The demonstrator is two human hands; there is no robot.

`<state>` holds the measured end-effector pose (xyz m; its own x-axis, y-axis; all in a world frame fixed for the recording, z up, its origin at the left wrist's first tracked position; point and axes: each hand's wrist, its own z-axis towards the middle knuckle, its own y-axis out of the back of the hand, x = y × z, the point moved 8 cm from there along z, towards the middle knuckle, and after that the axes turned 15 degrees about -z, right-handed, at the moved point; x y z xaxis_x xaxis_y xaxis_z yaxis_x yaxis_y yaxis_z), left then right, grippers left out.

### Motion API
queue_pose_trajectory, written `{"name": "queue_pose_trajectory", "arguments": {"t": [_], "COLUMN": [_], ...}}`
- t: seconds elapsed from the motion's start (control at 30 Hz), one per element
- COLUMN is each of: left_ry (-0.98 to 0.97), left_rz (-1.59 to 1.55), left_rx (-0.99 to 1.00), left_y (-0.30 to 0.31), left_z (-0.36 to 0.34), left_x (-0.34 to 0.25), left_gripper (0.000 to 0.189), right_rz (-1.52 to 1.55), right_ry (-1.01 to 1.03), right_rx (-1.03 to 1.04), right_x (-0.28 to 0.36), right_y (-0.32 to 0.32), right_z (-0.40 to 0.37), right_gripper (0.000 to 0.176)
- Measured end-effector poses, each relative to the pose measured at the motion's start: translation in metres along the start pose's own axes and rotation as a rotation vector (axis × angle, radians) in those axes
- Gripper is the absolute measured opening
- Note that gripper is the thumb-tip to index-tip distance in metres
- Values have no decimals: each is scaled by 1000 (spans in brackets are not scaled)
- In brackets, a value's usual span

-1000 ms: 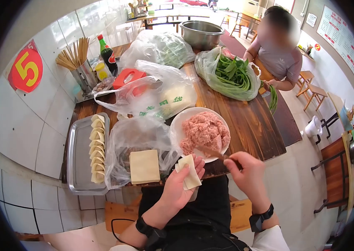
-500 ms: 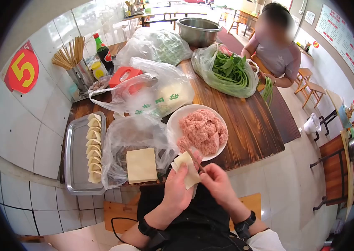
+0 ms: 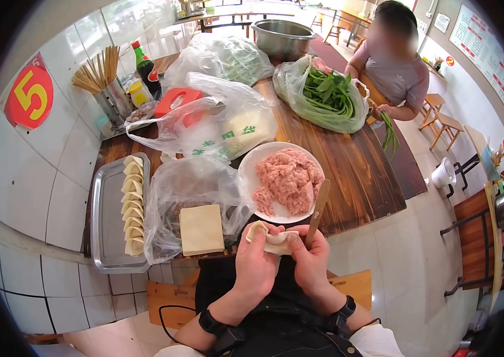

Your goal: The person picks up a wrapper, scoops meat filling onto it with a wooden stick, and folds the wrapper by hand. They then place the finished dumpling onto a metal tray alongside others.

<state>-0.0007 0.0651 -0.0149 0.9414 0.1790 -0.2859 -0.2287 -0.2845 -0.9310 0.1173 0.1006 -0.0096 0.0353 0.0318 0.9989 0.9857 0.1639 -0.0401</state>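
A wonton wrapper [image 3: 274,240], partly folded, is held between both hands above my lap. My left hand [image 3: 256,262] pinches its left side, fingers closed. On the right side, my right hand [image 3: 311,256] grips the wrapper with thumb and fingers, and a flat wooden stick [image 3: 318,211] stands up tilted out of the same hand. Just beyond is a white plate [image 3: 248,169] heaped with pink minced meat [image 3: 288,178]. A stack of square wrappers [image 3: 202,229] lies on a plastic bag [image 3: 166,205] to the left. Folded wontons [image 3: 133,205] line the right side of a metal tray [image 3: 108,220].
Plastic bags [image 3: 222,62] and a bag of green leafy vegetables [image 3: 329,95] crowd the table, with a steel pot [image 3: 283,38] behind. Chopsticks [image 3: 102,68] and a sauce bottle [image 3: 146,71] stand by the wall. Across the table, a person [image 3: 395,71] holds green stems.
The stick has swung from lying across the wrapper to pointing up in my right hand. The wrapper, flatter before, is now folded between both hands. The person opposite has shifted the stems slightly.
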Motion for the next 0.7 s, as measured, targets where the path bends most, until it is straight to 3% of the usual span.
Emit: {"name": "queue_pose_trajectory", "arguments": {"t": [0.13, 0.2, 0.23, 0.3, 0.33, 0.4, 0.63, 0.7], "left_ry": [-158, -290, -292, -447, -447, -675, -732, -657], "left_rz": [348, 871, 872, 1245, 1245, 1375, 1451, 1406], "left_rx": [7, 46, 45, 95, 96, 273, 325, 283], "left_y": [-4, -13, -12, -21, -20, -38, -47, -45], "left_z": [2, -1, -2, -6, -5, -12, -21, -20], "left_x": [-16, -28, -29, -32, -33, -34, -37, -38], "left_gripper": [18, 19, 19, 18, 18, 11, 16, 21], "right_rz": [-174, -617, -715, -836, -959, -996, -1127, -1077], "right_ry": [49, 419, 427, 500, 568, 602, 766, 804], "right_rx": [165, 226, 283, 300, 318, 294, 226, 207], "right_x": [17, 53, 67, 81, 85, 92, 101, 105], "right_y": [0, -5, -10, -14, -18, -20, -24, -28], "right_z": [23, 28, 28, 25, 23, 22, 26, 24], "right_gripper": [9, 10, 10, 10, 11, 13, 14, 14]}}
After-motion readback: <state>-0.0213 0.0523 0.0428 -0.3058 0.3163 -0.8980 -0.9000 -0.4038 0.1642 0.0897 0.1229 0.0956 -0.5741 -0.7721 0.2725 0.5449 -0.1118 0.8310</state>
